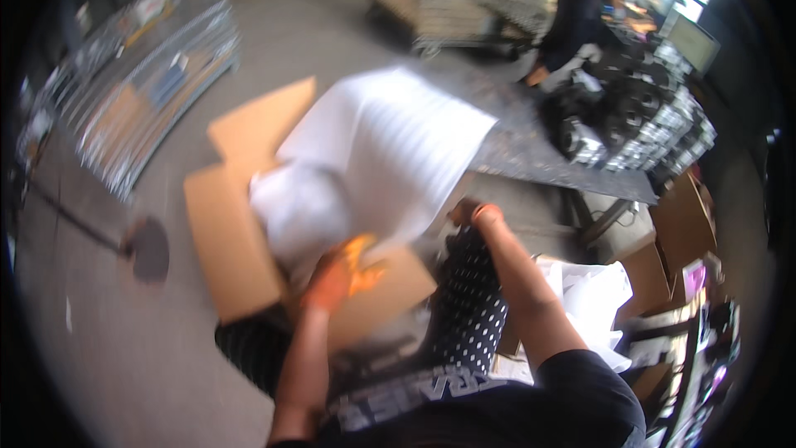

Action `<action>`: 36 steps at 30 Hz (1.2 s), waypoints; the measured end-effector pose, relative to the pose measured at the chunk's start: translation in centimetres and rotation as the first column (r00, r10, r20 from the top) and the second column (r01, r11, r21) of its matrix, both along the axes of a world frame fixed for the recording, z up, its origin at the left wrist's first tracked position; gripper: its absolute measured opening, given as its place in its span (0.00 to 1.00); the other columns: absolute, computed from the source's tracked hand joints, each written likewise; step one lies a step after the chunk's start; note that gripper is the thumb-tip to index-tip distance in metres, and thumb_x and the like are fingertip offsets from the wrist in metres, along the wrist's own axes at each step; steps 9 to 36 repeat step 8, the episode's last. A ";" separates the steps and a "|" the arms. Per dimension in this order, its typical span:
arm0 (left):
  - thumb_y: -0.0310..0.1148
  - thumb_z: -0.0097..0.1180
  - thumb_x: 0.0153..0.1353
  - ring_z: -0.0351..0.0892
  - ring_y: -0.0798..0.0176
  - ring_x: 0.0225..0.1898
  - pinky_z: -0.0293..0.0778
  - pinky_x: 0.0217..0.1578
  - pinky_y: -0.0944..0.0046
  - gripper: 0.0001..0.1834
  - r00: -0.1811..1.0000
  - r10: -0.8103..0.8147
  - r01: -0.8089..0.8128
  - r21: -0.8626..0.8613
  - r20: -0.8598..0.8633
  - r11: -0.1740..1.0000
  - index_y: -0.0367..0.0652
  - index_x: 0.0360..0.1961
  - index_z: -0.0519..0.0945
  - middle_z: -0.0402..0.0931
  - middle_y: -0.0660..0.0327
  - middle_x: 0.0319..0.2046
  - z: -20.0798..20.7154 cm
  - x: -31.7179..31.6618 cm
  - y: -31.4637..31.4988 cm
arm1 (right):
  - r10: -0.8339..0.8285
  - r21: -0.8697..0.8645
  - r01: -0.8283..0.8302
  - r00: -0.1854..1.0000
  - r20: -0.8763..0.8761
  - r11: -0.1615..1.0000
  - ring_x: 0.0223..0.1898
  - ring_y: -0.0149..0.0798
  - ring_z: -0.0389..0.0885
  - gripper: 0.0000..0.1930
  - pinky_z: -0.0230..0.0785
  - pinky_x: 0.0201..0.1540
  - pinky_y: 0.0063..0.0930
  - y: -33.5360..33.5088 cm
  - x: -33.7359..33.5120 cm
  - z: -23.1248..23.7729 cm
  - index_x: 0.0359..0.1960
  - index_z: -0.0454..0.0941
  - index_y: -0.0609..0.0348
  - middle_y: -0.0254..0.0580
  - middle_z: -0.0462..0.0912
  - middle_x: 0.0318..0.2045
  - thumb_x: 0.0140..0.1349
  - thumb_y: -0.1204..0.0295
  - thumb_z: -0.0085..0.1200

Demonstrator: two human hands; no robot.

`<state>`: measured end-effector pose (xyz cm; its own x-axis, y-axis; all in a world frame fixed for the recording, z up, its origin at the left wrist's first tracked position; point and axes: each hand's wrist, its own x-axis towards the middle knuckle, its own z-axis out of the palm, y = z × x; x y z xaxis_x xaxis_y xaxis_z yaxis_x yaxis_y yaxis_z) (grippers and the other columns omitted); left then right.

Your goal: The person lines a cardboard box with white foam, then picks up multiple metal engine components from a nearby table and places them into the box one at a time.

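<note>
An opened cardboard box [228, 241] stands in front of me, its flaps spread outward. White foam sheeting [398, 141] rises from its far right side, and a white wrapped bundle [303, 207] fills the opening. My left hand [340, 272], in an orange glove, is over the near edge of the box beside the bundle; its fingers look apart. My right hand [468, 211], with an orange cuff at the wrist, is by the lower right edge of the sheeting. Its fingers are curled and partly hidden, so whatever they may hold is unclear.
Right of the box is a dark worktable [531, 145] piled with black and silver metal parts [630, 112]; a person [576, 12] stands behind it. White wrapping [593, 290] and open cartons [684, 216] lie to my right. A wire rack [157, 99] and a round-based stand [149, 250] are left.
</note>
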<state>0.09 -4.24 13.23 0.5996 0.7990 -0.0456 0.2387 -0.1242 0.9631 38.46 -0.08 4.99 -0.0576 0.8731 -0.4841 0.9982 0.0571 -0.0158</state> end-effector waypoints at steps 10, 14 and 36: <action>0.20 0.54 0.58 0.74 0.67 0.43 0.73 0.44 0.70 0.19 0.740 0.668 -0.670 0.004 0.082 0.742 0.35 0.52 0.73 0.75 0.57 0.43 -10.2 -8.0 7.3 | -0.412 -0.052 0.414 0.910 0.044 0.909 0.42 0.48 0.82 0.16 0.72 0.44 0.38 -0.2 -0.9 1.5 0.39 0.82 0.59 0.53 0.82 0.39 0.51 0.68 0.47; 0.20 0.54 0.58 0.74 0.67 0.43 0.73 0.44 0.70 0.19 0.740 0.668 -0.670 0.004 0.082 0.742 0.35 0.52 0.73 0.75 0.57 0.43 -10.2 -8.0 7.3 | -0.412 -0.052 0.414 0.910 0.044 0.909 0.42 0.48 0.82 0.16 0.72 0.44 0.38 -0.2 -0.9 1.5 0.39 0.82 0.59 0.53 0.82 0.39 0.51 0.68 0.47; 0.20 0.54 0.58 0.74 0.67 0.43 0.73 0.44 0.70 0.19 0.740 0.668 -0.670 0.004 0.082 0.742 0.35 0.52 0.73 0.75 0.57 0.43 -10.2 -8.0 7.3 | -0.412 -0.052 0.414 0.910 0.044 0.909 0.42 0.48 0.82 0.16 0.72 0.44 0.38 -0.2 -0.9 1.5 0.39 0.82 0.59 0.53 0.82 0.39 0.51 0.68 0.47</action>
